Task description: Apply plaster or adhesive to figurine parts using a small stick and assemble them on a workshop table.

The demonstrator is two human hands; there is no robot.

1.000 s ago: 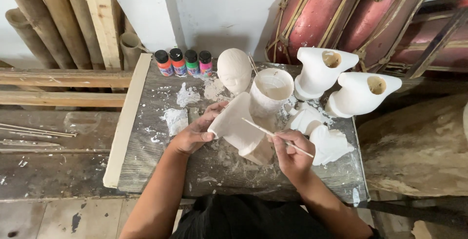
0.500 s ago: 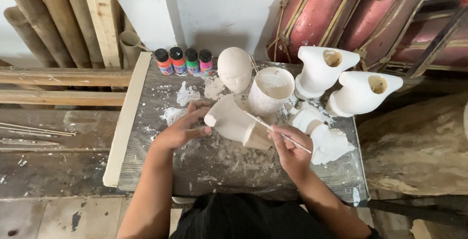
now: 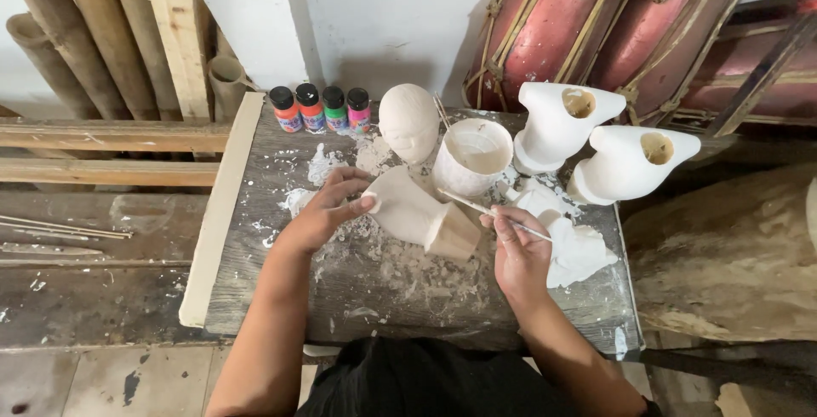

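My left hand point(image 3: 328, 213) grips the narrow end of a pale plaster figure point(image 3: 421, 213) lying tilted on the bench point(image 3: 281, 298). My right hand point(image 3: 519, 251) pinches a thin stick point(image 3: 494, 211) whose tip meets the figure's wide end. A white bucket point(image 3: 472, 157) stands just behind, with four paint bottles point(image 3: 321, 109) further back.

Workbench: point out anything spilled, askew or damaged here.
White plaster crumbs and smears lie scattered over the wooden bench top, thickest around the pale cast piece lying on its side under the left hand. The four paint bottles stand upright.
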